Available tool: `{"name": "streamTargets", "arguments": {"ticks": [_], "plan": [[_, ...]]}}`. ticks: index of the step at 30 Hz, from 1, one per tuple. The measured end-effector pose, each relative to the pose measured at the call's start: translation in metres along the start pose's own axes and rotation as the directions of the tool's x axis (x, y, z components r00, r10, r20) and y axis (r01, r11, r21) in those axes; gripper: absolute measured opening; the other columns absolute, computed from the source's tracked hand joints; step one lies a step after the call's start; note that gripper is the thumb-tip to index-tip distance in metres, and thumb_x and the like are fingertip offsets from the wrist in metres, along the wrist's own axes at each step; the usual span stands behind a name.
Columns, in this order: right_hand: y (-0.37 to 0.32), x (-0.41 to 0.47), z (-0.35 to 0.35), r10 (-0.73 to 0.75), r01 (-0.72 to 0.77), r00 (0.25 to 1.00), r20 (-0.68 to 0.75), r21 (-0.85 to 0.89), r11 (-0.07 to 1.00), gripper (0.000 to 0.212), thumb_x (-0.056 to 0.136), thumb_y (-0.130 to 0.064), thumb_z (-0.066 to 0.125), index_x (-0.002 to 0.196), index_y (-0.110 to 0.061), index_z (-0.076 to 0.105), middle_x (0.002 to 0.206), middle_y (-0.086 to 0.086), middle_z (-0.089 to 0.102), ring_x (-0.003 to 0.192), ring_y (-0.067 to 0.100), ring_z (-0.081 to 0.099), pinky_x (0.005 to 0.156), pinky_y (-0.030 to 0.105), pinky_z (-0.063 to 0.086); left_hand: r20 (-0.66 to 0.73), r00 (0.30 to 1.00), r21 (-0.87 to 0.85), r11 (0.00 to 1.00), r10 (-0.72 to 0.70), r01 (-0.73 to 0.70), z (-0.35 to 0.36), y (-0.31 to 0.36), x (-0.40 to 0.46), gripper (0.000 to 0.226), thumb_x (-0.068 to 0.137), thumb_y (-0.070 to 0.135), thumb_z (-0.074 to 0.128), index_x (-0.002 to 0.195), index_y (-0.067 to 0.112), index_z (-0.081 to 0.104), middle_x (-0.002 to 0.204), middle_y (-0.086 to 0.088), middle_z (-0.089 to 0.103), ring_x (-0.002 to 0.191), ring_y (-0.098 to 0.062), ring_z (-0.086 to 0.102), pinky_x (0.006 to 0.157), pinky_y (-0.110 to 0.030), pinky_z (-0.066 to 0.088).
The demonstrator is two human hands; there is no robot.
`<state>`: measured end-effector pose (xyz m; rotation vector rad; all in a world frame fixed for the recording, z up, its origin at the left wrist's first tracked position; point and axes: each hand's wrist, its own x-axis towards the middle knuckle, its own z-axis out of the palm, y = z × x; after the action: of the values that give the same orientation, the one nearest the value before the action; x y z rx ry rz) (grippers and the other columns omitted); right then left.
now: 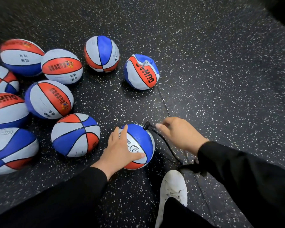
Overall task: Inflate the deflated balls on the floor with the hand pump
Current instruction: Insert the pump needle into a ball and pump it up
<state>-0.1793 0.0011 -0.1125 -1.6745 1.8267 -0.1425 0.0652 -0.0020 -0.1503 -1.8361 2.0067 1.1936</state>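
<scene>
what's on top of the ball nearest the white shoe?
On the ball: the left hand lies flat, fingers spread, and the black hose's connector sits at its far top edge. The right hand is beside that connector. Any needle or valve is hidden under it.

ball (pixel 139 145) before shoe (pixel 173 190) | hose (pixel 164 142) right | ball cluster (pixel 48 99) left

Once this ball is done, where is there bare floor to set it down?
The floor is bare right of the crumpled ball and beyond the right hand. A smaller gap lies between the crumpled ball and the held ball. The left is crowded with the ball cluster.
</scene>
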Motion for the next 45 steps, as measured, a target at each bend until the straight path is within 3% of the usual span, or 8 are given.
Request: {"name": "streamTargets", "arguments": {"ticks": [6, 12, 18, 23, 28, 36, 41, 45], "plan": [[-0.007, 0.07, 0.024, 0.133, -0.14, 0.969, 0.207, 0.02, 0.99, 0.066, 0.102, -0.063, 0.034, 0.093, -0.006, 0.065, 0.089, 0.012, 0.07, 0.087, 0.033, 0.065, 0.073, 0.034, 0.047, -0.138, 0.989, -0.047, 0.997, 0.06, -0.067, -0.007, -0.004, 0.003, 0.088, 0.089, 0.073, 0.059, 0.16, 0.03, 0.029, 0.174, 0.006, 0.011, 0.159, -0.013, 0.011, 0.127, -0.044, 0.023], [-0.001, 0.079, 0.034, 0.276, -0.335, 0.888, 0.367, 0.107, 0.936, 0.078, 0.096, -0.069, 0.044, 0.094, 0.004, 0.07, 0.079, 0.021, 0.072, 0.068, 0.036, 0.07, 0.065, 0.04, 0.061, -0.057, 0.98, 0.108, 0.977, 0.191, -0.184, -0.005, 0.015, 0.027, 0.08, 0.094, 0.065, 0.058, 0.162, 0.036, 0.027, 0.174, 0.01, 0.012, 0.16, -0.015, 0.006, 0.129, -0.052, 0.012], [0.002, 0.063, 0.021, 0.298, -0.583, 0.741, 0.602, 0.356, 0.73, 0.061, 0.099, -0.065, 0.044, 0.084, -0.008, 0.061, 0.073, 0.01, 0.071, 0.071, 0.031, 0.071, 0.074, 0.035, 0.052, -0.098, 0.983, 0.076, 0.986, 0.154, -0.147, 0.003, 0.015, 0.031, 0.078, 0.089, 0.066, 0.062, 0.158, 0.039, 0.036, 0.169, 0.014, 0.023, 0.157, -0.014, 0.016, 0.125, -0.051, 0.019], [-0.002, 0.063, 0.019, 0.296, -0.565, 0.751, 0.591, 0.342, 0.751, 0.052, 0.098, -0.063, 0.048, 0.088, -0.013, 0.058, 0.071, 0.006, 0.07, 0.07, 0.029, 0.072, 0.096, 0.045, 0.051, -0.092, 0.983, 0.084, 0.985, 0.161, -0.153, 0.004, 0.014, 0.031, 0.078, 0.088, 0.066, 0.063, 0.157, 0.039, 0.037, 0.168, 0.014, 0.026, 0.156, -0.015, 0.017, 0.125, -0.051, 0.021], [-0.009, 0.06, 0.014, 0.308, -0.604, 0.746, 0.59, 0.406, 0.686, 0.041, 0.102, -0.044, 0.054, 0.074, -0.014, 0.059, 0.066, 0.008, 0.062, 0.055, 0.022, 0.066, 0.049, 0.018, 0.051, -0.086, 0.982, 0.11, 0.981, 0.169, -0.16, 0.007, 0.017, 0.028, 0.079, 0.087, 0.066, 0.064, 0.156, 0.039, 0.037, 0.167, 0.015, 0.024, 0.156, -0.014, 0.016, 0.125, -0.051, 0.018], [-0.022, 0.064, 0.012, 0.349, -0.53, 0.779, 0.522, 0.249, 0.81, 0.039, 0.104, -0.026, 0.042, 0.108, 0.005, 0.066, 0.078, 0.017, 0.076, 0.069, 0.027, 0.071, 0.08, 0.041, 0.058, -0.075, 0.98, 0.15, 0.974, 0.183, -0.171, 0.011, 0.021, 0.026, 0.08, 0.087, 0.067, 0.064, 0.156, 0.039, 0.036, 0.167, 0.016, 0.024, 0.156, -0.014, 0.015, 0.126, -0.049, 0.017], [-0.013, 0.057, 0.025, 0.164, -0.352, 0.873, 0.458, 0.362, 0.863, 0.036, 0.097, -0.031, 0.068, 0.09, 0.004, 0.064, 0.069, 0.017, 0.066, 0.052, 0.023, 0.061, 0.053, 0.032, 0.057, -0.13, 0.976, 0.11, 0.981, 0.174, -0.16, 0.003, 0.031, 0.035, 0.048, 0.091, 0.061, 0.062, 0.125, 0.028, 0.057, 0.128, 0.01, 0.057, 0.13, -0.017, 0.049, 0.112, -0.045, 0.033], [-0.014, 0.051, 0.029, 0.102, -0.218, 0.937, 0.334, 0.332, 0.918, 0.02, 0.094, -0.019, 0.07, 0.092, 0.0, 0.063, 0.066, 0.005, 0.067, 0.043, 0.007, 0.057, 0.043, 0.018, 0.046, -0.039, 0.976, 0.205, 0.957, 0.215, -0.203, 0.006, 0.042, 0.038, 0.04, 0.099, 0.055, 0.055, 0.134, 0.037, 0.058, 0.145, 0.015, 0.053, 0.144, -0.016, 0.038, 0.119, -0.049, 0.026]]}}
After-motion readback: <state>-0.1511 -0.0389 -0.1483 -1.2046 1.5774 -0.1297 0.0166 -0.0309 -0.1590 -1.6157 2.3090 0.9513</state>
